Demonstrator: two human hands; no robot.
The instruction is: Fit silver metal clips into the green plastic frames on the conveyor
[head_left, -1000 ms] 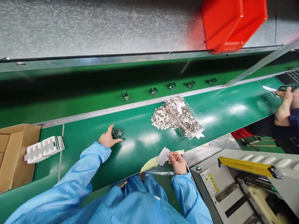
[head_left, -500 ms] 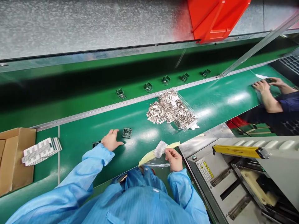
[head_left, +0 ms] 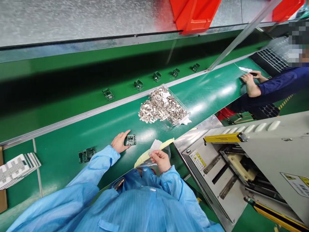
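My left hand [head_left: 119,142] reaches over the green bench, thumb and index finger spread around the left side of a green circuit board [head_left: 131,140]. A second circuit board assembly [head_left: 87,155] lies left of it, by my sleeve. My right hand [head_left: 161,159] is closed in a pinch. At its fingertips shows a small silvery piece, too small to name. Just above those fingers rests a white sheet with a fine grid [head_left: 155,145], against a pale yellow strip [head_left: 145,157] and clear plastic at the bench's near edge.
A clear tray [head_left: 180,120] and the heap beside it hold many small metal parts [head_left: 151,111]. Several circuit boards [head_left: 138,84] stand along the back strip. Printed sheets [head_left: 18,169] lie at left. A machine [head_left: 207,167] stands right; beyond it a co-worker's hands [head_left: 251,79] rest on the bench.
The view has turned to the right. My left hand has moved right to the circuit board. My right hand has shifted left along the gridded sheet, now pinching a small silvery piece.
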